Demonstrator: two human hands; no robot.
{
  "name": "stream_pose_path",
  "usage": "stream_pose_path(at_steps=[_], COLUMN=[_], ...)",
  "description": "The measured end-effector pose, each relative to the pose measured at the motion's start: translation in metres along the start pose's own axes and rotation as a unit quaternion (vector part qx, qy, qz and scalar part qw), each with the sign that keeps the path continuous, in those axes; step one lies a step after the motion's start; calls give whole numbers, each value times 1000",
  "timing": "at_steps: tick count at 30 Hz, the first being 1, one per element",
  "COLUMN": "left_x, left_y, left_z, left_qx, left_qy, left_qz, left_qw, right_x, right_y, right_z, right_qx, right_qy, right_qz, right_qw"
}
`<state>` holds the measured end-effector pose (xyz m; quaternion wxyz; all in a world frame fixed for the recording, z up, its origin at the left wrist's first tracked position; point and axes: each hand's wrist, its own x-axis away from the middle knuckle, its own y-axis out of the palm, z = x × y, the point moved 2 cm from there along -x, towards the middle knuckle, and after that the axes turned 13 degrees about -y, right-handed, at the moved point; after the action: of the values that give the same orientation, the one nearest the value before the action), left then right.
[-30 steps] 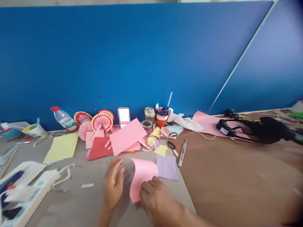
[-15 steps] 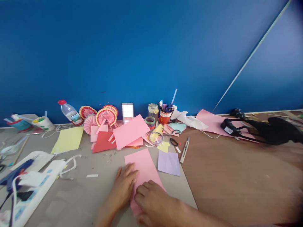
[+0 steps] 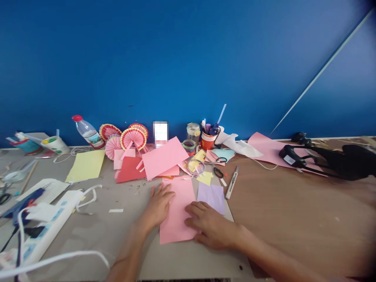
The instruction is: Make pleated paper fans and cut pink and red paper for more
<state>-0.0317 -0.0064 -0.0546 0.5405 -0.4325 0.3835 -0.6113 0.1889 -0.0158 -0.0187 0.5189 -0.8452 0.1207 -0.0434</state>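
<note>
A pink paper sheet point(image 3: 179, 207) lies flat on the grey table point(image 3: 117, 231) in front of me. My left hand point(image 3: 157, 205) rests open on the sheet's left edge, fingers stretched forward. My right hand point(image 3: 211, 225) lies flat and open on the sheet's right side, its fingers pointing left. A lilac paper square point(image 3: 213, 196) lies just beyond my right hand, partly under the pink sheet's edge.
Pink and red papers point(image 3: 163, 158) and pleated paper fans point(image 3: 132, 139) pile up at the back. Also there: yellow sheet point(image 3: 85, 165), water bottle point(image 3: 86, 132), red pen cup point(image 3: 208, 140), scissors point(image 3: 217, 172), utility knife point(image 3: 232, 183). A power strip point(image 3: 49, 223) sits left, a black device point(image 3: 329, 158) right.
The pink sheet went from curled up to lying flat. My hands slid apart over it, the right one moving to the right side, and the view tilted down.
</note>
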Motion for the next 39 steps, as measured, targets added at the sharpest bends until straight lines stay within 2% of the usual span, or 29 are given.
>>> stream_pose_path(at_steps=[4, 6, 9, 11, 12, 13, 15, 17, 18, 19, 20, 22, 24, 27, 30, 33, 35, 36, 39], left_x=[-8, -4, 15, 33, 42, 50, 60, 61, 59, 56, 52, 44, 38, 32, 27, 20, 14, 12, 7], left_y=[-20, -26, -27, -25, -24, -24, -25, -25, -25, -24, -24, -24, -25, -29, -32, -28, -24, -21, -15], left_z=[16, 23, 19, 7, -1, -9, -23, -33, -36, -38, -39, -40, -40, -36, -30, -23, -19, -18, -16], left_qx=[38, 96, 224, 325, 375, 418, 450, 398, 367, 344, 336, 325, 278, 137, 35, -8, -32, -44, -72], left_qy=[13, 25, 12, 13, 11, 24, 1, -71, -113, -146, -164, -173, -158, -115, -94, -84, -78, -78, -79], left_qz=[32, 22, -27, -41, -35, -13, 64, 130, 151, 167, 167, 155, 130, 111, 129, 144, 141, 139, 135], left_qw=[999, 995, 974, 945, 926, 908, 891, 905, 911, 912, 912, 917, 939, 978, 986, 986, 986, 986, 985], right_x=[-12, -16, -17, -14, -12, -11, -9, -9, -9, -10, -10, -7, -2, 7, 13, 13, 9, 5, -8], right_y=[2, 5, 8, 10, 10, 11, 12, 13, 13, 13, 12, 10, 5, -5, -10, -11, -10, -7, 5], right_z=[3, 6, 11, 17, 20, 24, 31, 34, 35, 34, 34, 36, 41, 53, 64, 62, 51, 44, 28], right_qx=[29, 20, -35, -138, -219, -311, -489, -606, -639, -659, -668, -661, -635, -576, -499, -309, -142, -77, 14], right_qy=[-24, -25, -14, 3, 21, 45, 92, 114, 117, 118, 119, 120, 115, 108, 140, 164, 118, 84, 17], right_qz=[55, 89, 165, 231, 267, 307, 380, 423, 432, 430, 425, 419, 415, 405, 359, 369, 386, 375, 252], right_qw=[998, 996, 986, 963, 938, 898, 780, 664, 626, 605, 599, 610, 641, 702, 776, 861, 904, 920, 967])
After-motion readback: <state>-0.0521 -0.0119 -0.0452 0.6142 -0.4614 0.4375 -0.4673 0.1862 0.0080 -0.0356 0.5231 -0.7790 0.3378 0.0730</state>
